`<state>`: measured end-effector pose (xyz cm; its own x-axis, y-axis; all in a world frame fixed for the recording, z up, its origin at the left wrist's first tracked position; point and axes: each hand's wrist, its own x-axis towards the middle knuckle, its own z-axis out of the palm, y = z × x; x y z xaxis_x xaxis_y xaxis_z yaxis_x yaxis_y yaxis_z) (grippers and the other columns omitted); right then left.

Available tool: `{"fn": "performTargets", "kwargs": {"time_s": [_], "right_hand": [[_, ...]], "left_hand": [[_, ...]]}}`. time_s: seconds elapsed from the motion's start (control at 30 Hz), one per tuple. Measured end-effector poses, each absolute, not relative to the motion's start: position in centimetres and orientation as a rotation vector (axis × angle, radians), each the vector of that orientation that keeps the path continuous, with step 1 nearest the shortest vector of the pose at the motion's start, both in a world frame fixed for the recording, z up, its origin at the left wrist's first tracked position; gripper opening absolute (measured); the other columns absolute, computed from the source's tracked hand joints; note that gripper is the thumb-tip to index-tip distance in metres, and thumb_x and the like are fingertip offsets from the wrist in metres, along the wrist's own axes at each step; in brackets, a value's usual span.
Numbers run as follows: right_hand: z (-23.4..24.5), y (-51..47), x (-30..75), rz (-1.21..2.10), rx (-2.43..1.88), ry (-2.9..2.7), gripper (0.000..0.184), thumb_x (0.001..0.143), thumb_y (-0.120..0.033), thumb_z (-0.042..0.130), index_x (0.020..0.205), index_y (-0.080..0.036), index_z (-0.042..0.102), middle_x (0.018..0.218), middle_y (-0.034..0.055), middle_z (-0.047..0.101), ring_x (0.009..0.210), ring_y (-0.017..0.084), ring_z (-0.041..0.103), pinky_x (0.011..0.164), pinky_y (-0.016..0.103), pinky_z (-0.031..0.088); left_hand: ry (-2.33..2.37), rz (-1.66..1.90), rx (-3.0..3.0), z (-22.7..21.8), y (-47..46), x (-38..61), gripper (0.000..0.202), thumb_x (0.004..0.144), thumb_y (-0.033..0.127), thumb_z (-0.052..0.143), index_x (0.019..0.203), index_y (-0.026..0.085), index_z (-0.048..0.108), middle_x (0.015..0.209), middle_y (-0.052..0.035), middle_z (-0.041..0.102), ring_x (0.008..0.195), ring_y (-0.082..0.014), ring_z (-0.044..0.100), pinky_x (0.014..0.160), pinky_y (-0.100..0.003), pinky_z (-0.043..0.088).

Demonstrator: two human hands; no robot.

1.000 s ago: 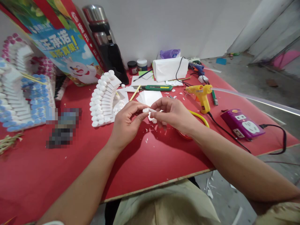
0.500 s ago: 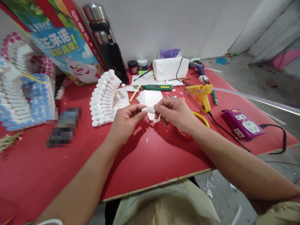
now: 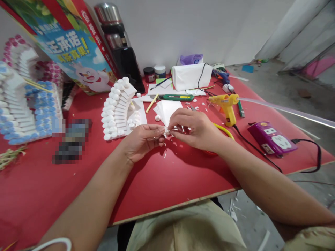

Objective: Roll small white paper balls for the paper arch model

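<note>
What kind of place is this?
It looks like a small craft workspace: there's a yellow glue gun, a green utility knife, and a curved white model on the red table.

Upper left: a printed carton (image 3: 70, 45) is leaning at a tilt, bright with lettering and a cartoon figure. Right of it, a steel-and-black flask (image 3: 111, 15) is standing near the pale wall (image 3: 209, 31). Upper centre: a dark-red jar (image 3: 149, 74) and a white-lidded jar (image 3: 160, 71) are sitting side by side; a purple packet (image 3: 192, 59) is showing farther right. Right: a purple socket block (image 3: 272, 138) is resting on the red tabletop (image 3: 167, 181). Left edge: dry stalks (image 3: 10, 157) are lying loose. Upper right: a blue sheet (image 3: 247, 68) is lying on the floor (image 3: 274, 80).
</note>
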<state>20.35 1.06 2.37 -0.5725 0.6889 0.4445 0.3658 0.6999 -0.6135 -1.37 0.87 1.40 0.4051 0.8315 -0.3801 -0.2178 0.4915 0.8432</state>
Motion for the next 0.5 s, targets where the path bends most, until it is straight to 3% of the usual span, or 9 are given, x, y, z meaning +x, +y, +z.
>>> {"fn": "performTargets", "kwargs": {"time_s": [0.2, 0.33, 0.5], "right_hand": [[2.6, 1.2, 20.7, 0.567, -0.78, -2.309, 0.011, 0.098, -0.023, 0.057, 0.092, -0.019, 0.066, 0.091, 0.0061, 0.07, 0.078, 0.017, 0.06, 0.072, 0.031, 0.043], [3.0, 1.1, 21.2, 0.594, -0.809, -2.363, 0.015, 0.1, -0.022, 0.054, 0.1, -0.018, 0.069, 0.083, 0.0036, 0.071, 0.07, 0.015, 0.059, 0.067, 0.028, 0.04], [3.4, 1.2, 21.4, 0.684, -0.695, -2.405, 0.021, 0.092, -0.012, 0.055, 0.105, -0.016, 0.07, 0.096, 0.0067, 0.073, 0.079, 0.016, 0.063, 0.071, 0.028, 0.043]], "left_hand": [[0.899, 0.615, 0.802, 1.4, 1.0, -1.8, 0.018, 0.07, 0.025, 0.089, 0.074, 0.012, 0.078, 0.07, -0.007, 0.064, 0.06, -0.0114, 0.055, 0.057, -0.026, 0.051], [0.876, 0.581, 0.805, 1.5, 1.0, -1.9, 0.017, 0.073, 0.024, 0.086, 0.07, 0.012, 0.074, 0.069, -0.0059, 0.062, 0.059, -0.0112, 0.053, 0.057, -0.027, 0.049], [0.869, 0.574, 0.752, 1.6, 1.0, -1.9, 0.018, 0.068, 0.023, 0.088, 0.073, 0.01, 0.075, 0.069, -0.0059, 0.061, 0.059, -0.0098, 0.052, 0.056, -0.024, 0.049]]}}
